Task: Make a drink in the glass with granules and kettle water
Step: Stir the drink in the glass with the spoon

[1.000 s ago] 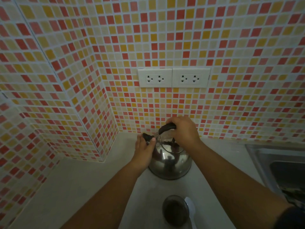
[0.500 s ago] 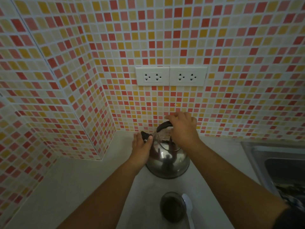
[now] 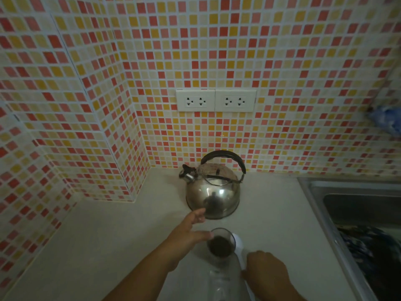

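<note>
Right hand (image 3: 268,272) covering the white spoon (image 3: 238,246) handle, grip unclear, left hand (image 3: 191,231) motion-blurred against the glass (image 3: 221,244) rim, contact unclear, sink (image 3: 355,213) running off the right edge, dark contents indistinct, blue object (image 3: 388,122) smeared at the frame edge

kettle (image 3: 213,195): steel, black handle upright, on worktop by wall | glass (image 3: 221,244): clear, upright, dark granules inside, near kettle's front

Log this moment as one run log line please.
kettle: standing on counter, untouched | glass: dark contents at bottom | left hand: at glass rim | right hand: on spoon handle beside glass
</note>
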Demonstrator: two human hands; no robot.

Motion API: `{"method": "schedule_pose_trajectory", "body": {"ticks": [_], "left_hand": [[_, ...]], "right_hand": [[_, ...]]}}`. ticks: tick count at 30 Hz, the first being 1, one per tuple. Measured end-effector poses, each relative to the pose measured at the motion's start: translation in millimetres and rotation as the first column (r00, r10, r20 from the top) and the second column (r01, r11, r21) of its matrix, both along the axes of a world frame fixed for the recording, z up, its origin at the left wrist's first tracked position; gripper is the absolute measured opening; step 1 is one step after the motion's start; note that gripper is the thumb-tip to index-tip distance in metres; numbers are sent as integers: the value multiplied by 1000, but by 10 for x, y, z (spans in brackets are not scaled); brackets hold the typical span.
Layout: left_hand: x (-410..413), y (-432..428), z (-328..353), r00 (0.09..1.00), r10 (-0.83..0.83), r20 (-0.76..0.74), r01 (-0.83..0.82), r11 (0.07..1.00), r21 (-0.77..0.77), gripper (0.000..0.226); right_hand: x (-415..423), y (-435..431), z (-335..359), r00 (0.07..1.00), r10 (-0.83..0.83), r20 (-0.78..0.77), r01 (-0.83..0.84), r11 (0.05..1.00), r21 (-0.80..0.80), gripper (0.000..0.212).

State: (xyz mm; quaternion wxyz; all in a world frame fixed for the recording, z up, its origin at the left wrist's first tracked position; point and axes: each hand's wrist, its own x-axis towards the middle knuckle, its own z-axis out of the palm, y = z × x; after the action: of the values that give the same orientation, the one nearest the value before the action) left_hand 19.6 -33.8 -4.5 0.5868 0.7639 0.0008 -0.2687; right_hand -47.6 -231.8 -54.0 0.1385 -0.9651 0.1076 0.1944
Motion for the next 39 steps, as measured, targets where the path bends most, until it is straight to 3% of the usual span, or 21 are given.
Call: {"method": "schedule_pose_trajectory", "body": {"ticks": [5,9,15,19,24,27,33,36,39], "left_hand": [[-236,-58,-46,965,-249,85,207,918,339,105],[-290,-100,-14,934,-288,210,151,854,498,98],[-343,-71,-93,909,-300,290,100,831,547,90],[-319,-58,-84,910,-305,279,102,820,564,89],[-308,-98,-19,923,-295,246,104,809,579,91],[-302,-149,9,918,-321,235,121,787,605,93],[-278,-184,111,911,-347,224,132,759,637,92],[-274,-179,144,911,-354,212,131,737,663,93],[-286,-175,152,915,-348,203,133,736,664,91]], "right_hand": [[-149,52,15,997,-41,69,44,998,-35,29],[-204,94,43,987,-149,62,148,989,24,28],[-244,-94,439,887,-317,335,242,938,247,14],[-192,-183,878,857,-132,499,47,983,179,4],[-133,32,964,906,115,407,-121,993,-10,19],[-99,180,947,950,99,298,-129,988,85,29],[48,311,1002,958,-15,286,-83,941,328,15],[115,381,968,945,3,328,-114,941,319,10],[158,414,880,939,61,339,-151,957,248,20]]}}
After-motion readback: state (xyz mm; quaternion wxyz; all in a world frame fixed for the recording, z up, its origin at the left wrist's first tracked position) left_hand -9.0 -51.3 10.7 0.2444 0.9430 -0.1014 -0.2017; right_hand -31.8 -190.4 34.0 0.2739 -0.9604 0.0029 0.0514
